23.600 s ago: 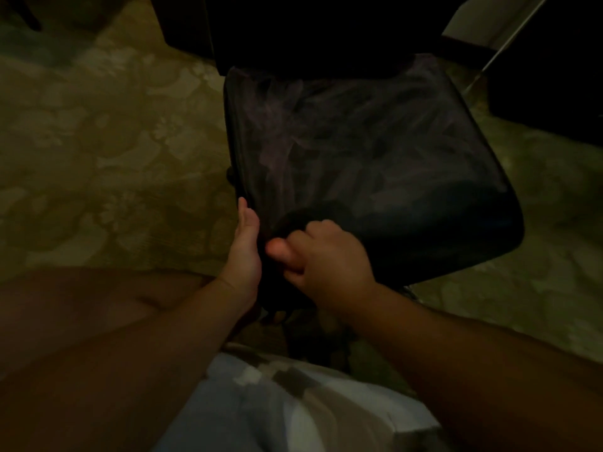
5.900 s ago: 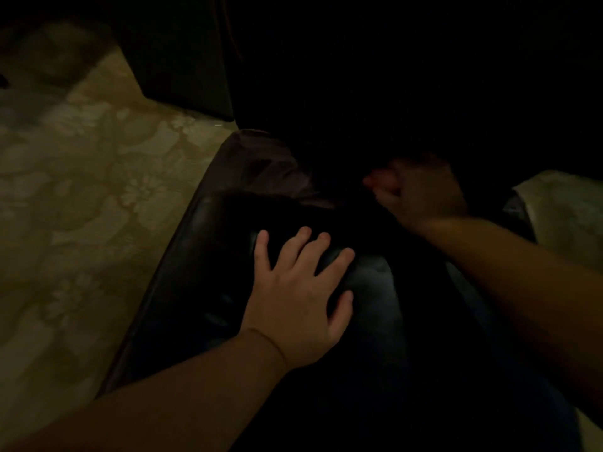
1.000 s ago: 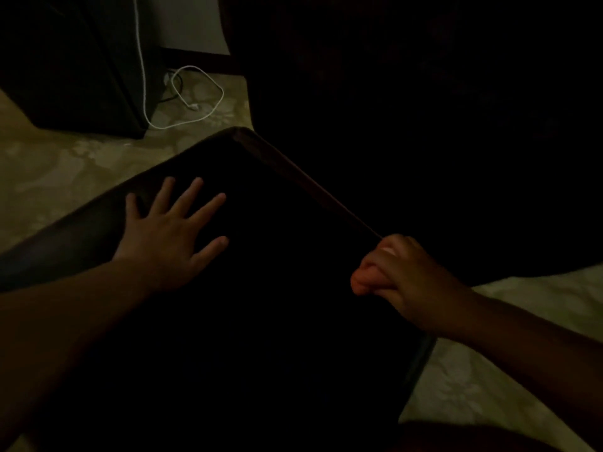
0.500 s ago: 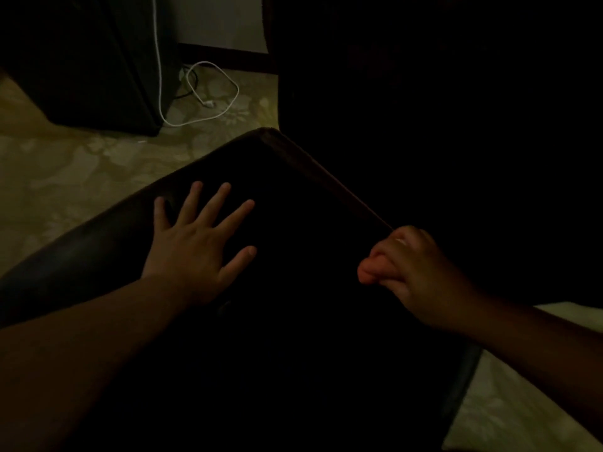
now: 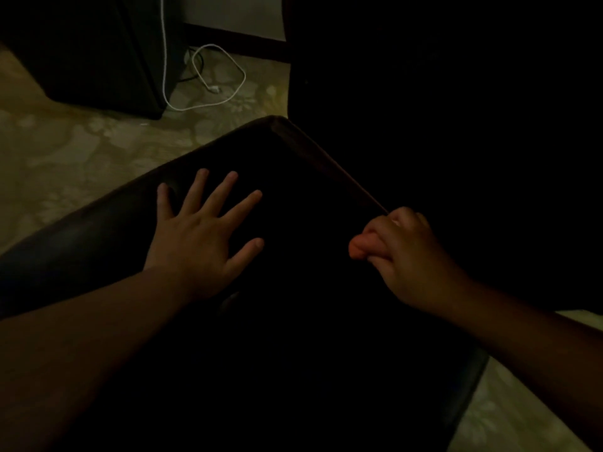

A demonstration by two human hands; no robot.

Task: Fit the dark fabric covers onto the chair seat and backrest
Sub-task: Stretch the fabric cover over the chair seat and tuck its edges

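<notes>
At the far left a patterned floor (image 5: 75, 151) shows dimly, and a white cable (image 5: 208, 83) loops on it beside a dark box (image 5: 91, 50); no writing or brand can be read anywhere in this gloom.

The left hand (image 5: 199, 236) lies flat on the chair seat (image 5: 98, 233), its fingers (image 5: 225, 190) straight and spread, pressing down on the dark surface. The seat fills the middle of the view, one corner pointing away from the person.

The cover (image 5: 329, 164) appears to be a thin, soft, stretchy fabric, light in the hand and likely to slide over the smooth padding unless pinned. Its edge runs taut along the far side of the seat down to the right hand (image 5: 401, 252), whose fingers are curled tight with the thumb pinching that hem.

The hem looks like the sensible place to grip, since the cloth there is doubled and bears a pull; the flat palm serves as the anchor. How much of the seat is already covered cannot be told in the dark, and the backrest is lost in shadow.
</notes>
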